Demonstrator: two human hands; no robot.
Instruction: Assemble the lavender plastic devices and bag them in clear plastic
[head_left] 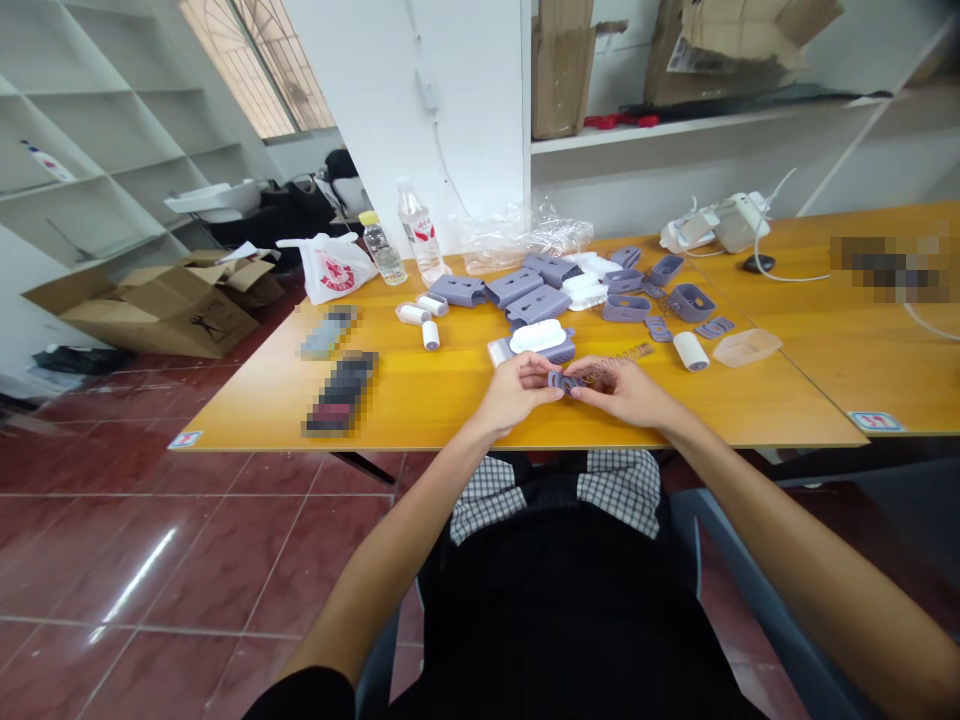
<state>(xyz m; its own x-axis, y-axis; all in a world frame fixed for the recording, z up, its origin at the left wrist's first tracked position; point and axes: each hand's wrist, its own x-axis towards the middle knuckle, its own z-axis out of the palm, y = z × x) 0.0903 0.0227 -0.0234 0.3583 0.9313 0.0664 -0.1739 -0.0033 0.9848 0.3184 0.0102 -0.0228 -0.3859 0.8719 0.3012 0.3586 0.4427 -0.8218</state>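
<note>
My left hand and my right hand meet above the front edge of the yellow wooden table. Between their fingertips is a small grey-purple plastic part, pinched from both sides. A thin metal coil spring lies just beyond my right fingers; I cannot tell if it touches the part. Directly ahead sits a white brush-like piece on a grey-purple housing. Several similar grey-purple housings and white rollers are spread across the table.
Two plastic bottles and a white plastic bag stand at the table's far left. Clear plastic wrap lies at the back. White cables and a device lie at the far right. A cardboard box sits on the red tile floor.
</note>
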